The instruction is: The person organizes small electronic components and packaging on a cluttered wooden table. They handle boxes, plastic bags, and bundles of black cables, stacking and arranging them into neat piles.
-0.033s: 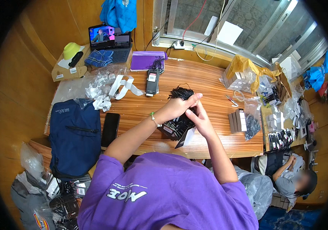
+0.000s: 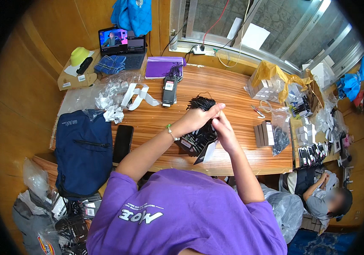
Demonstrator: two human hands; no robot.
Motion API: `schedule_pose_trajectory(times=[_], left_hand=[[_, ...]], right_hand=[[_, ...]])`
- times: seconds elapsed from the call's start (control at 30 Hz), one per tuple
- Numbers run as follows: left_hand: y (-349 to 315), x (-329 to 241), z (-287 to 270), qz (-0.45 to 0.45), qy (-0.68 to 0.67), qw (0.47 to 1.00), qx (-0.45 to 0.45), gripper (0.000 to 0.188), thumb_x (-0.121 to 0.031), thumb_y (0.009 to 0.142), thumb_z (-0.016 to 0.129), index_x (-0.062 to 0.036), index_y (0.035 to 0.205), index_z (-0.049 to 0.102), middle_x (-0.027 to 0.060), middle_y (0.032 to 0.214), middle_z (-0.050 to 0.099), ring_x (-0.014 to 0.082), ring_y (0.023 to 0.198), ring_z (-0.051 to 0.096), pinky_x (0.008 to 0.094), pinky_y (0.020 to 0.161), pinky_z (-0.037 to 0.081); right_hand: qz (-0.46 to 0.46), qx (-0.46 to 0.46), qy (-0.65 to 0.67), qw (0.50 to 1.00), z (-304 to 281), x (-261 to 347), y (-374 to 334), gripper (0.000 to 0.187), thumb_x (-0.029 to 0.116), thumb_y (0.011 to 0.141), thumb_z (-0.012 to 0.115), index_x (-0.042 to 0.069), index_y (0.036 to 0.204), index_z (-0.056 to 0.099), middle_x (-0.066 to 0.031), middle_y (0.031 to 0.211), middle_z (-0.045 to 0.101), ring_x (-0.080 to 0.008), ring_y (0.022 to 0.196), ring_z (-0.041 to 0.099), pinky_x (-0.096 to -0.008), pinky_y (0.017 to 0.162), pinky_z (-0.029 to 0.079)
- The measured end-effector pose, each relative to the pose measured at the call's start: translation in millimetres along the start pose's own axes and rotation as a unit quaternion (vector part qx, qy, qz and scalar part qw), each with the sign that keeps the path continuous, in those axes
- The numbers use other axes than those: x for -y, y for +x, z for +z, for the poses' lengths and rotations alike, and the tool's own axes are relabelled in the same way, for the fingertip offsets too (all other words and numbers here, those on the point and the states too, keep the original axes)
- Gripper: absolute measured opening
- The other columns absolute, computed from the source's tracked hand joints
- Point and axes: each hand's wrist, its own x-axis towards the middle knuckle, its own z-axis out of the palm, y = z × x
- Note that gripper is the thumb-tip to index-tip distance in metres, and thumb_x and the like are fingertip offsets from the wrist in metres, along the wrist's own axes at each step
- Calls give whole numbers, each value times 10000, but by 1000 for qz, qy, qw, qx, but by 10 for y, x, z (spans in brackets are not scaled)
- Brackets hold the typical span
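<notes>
Over the middle of the table, my left hand (image 2: 200, 118) is closed around a thick bunch of black hang tags (image 2: 195, 141) by their cords. The black cords (image 2: 200, 102) spill out beyond its fingers, while the tags fan out below toward me. One card (image 2: 209, 151) with a pale face sticks out on the right side of the bunch. My right hand (image 2: 225, 132) meets the left at the fingertips and is closed too; what sits between its fingers is hidden.
A black phone (image 2: 123, 143) and a navy bag (image 2: 83, 153) lie left. Strung dark tags (image 2: 169, 91) rest beyond my hands, near a laptop (image 2: 122, 49). Small boxes (image 2: 264, 134), scissors (image 2: 258, 111) and a plastic bag (image 2: 280, 131) are right. Another person (image 2: 328, 197) sits lower right.
My right hand has shifted slightly, its thumb moving a little to the right. The pale card has tilted slightly with the tags. My left hand stays in place.
</notes>
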Motion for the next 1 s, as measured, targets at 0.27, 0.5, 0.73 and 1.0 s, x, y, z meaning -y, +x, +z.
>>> schedule_pose_trajectory(times=[0.27,0.5,0.73,1.0], left_hand=[[-22,-355,-157,-10,41,998,46,531,-515,869,461,-22,987,619,71,854,655,130,807,603,250,742,465],[-2,-314,-190,146,44,988,21,443,-448,922,381,-107,1143,558,127,977,634,177,803,606,277,715,464],[-20,-342,-171,75,64,995,-17,540,-531,884,407,-44,1035,587,108,794,613,154,745,579,248,750,444],[47,-211,-183,156,159,975,-18,407,-437,925,383,-128,1121,560,80,791,593,171,723,581,257,740,462]], right_hand=[[-9,55,-33,998,-79,61,58,507,152,813,516,25,1277,355,-54,1132,475,-143,1078,421,-269,954,292],[-192,-133,3,972,130,129,86,473,123,733,640,6,1132,414,-58,1049,474,-160,997,453,-301,914,334],[-260,-158,-332,893,198,211,33,148,109,701,672,18,743,564,-96,824,489,-230,836,457,-318,773,363],[-295,-113,-300,900,118,187,56,387,131,690,699,28,1000,490,-85,953,488,-213,906,471,-312,848,361]])
